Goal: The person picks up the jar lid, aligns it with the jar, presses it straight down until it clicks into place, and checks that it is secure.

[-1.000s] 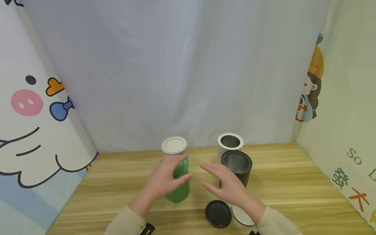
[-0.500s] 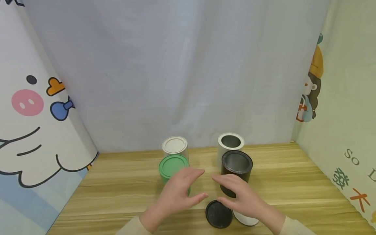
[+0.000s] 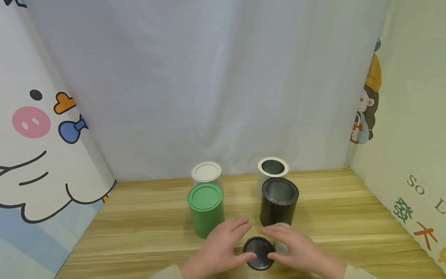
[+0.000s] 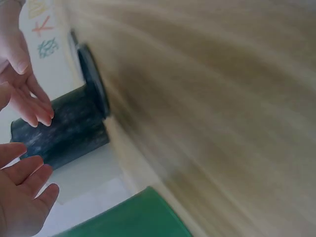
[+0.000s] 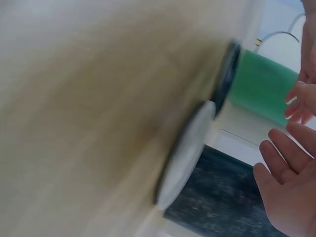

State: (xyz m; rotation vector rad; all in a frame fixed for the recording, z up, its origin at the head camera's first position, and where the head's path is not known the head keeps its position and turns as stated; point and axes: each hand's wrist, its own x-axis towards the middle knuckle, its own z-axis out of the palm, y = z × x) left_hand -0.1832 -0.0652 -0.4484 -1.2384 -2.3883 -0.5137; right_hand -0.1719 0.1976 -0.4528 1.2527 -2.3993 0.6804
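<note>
In the head view my left hand hovers at the left of the black lid, its thumb tip over the lid. From the right, my right hand faces it, partly covering the white lid. Both hands hold nothing, fingers relaxed; the left wrist view shows gaps between the left hand's fingers. Just beyond the right hand stands the black can, without a lid. The green can, lidded, stands beyond the left hand.
Behind the green can is a white can with its lid on. An uncovered white can stands behind the black one. A grey curtain hangs at the table's back edge, with printed cloths at both sides.
Both hands have come down toward the near edge of the table, the left also moving right. The green can is now largely uncovered. Cans and lids have stayed in place.
</note>
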